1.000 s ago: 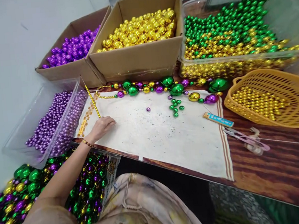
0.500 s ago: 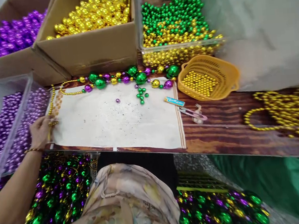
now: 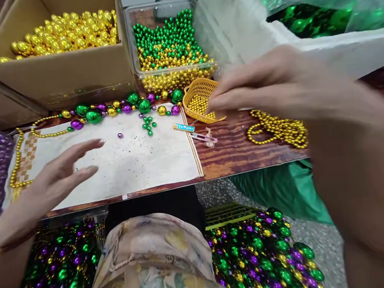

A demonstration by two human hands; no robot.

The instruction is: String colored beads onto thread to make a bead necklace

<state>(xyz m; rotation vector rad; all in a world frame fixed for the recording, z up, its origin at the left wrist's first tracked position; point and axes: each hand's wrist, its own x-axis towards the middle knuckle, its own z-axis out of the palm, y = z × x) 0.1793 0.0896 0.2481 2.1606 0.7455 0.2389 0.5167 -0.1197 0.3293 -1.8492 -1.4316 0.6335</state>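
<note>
Bead threading as seen from my remote post; clock directions are taken from the middle of the white cloth (image 3: 129, 163) on the counter (image 3: 236, 153). The beaded strand (image 3: 127, 109) lies along the cloth's far edge, from 10 to 2 o'clock, carrying large green, purple and gold beads, with a loop of small gold ones at its 10 o'clock end. I judge the threading well advanced but incomplete: loose green beads (image 3: 149, 128) at 2 o'clock and a single purple bead (image 3: 120, 135) just past 12 lie off the strand, and I cannot make out whether its ends are joined. Heaped garlands (image 3: 265, 254) in matching colours, below the counter's edge at 4 and 7 o'clock, look to me like finished pieces. The left hand (image 3: 52, 183), at 8 o'clock, hovers over the cloth, thumb and fingers well apart; I see nothing between them. The right hand (image 3: 268, 88), between 2 and 3 o'clock, is blurred and overlaps the yellow basket (image 3: 195, 86); its fingers appear bunched, and I cannot tell whether they grip anything. Lettering: a small blue strip (image 3: 184, 127) between 2 and 3 o'clock, near the scissors (image 3: 208, 138), bears pale print too small for me to read; I find no legible brand on the cardboard box (image 3: 72, 78) at 11 o'clock.
</note>
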